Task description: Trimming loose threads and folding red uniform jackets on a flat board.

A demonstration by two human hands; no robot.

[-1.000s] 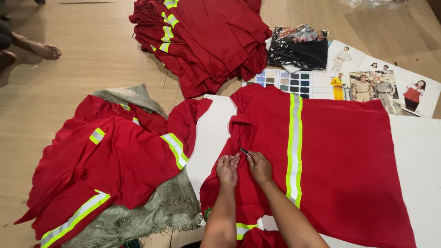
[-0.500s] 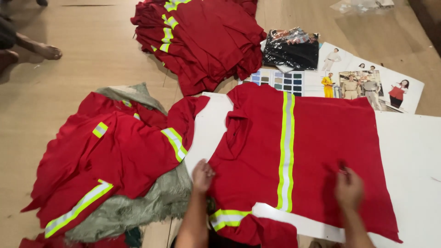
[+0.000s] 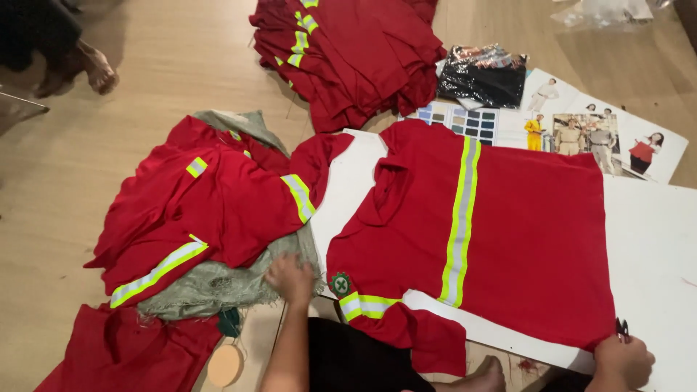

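A red shirt (image 3: pixel 501 239) with a yellow-and-grey reflective stripe lies spread flat on a white board (image 3: pixel 653 239), which gives it a smooth surface to be laid out on. The right hand (image 3: pixel 621 361) pinches the shirt's lower corner, with small dark snips (image 3: pixel 622 328) held in the same hand, and keeps the cloth taut. The left hand (image 3: pixel 289 278), fingers loosely curled, rests at the fringe of a grey-green sack (image 3: pixel 218 287) under the pile of red shirts (image 3: pixel 210 210) just beside the board.

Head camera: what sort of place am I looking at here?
Probably a small garment workshop, with the work done on a wooden floor. Signs: a stack of red shirts with reflective stripes, one red shirt spread on a white board, and a colour chart beside catalogue sheets.
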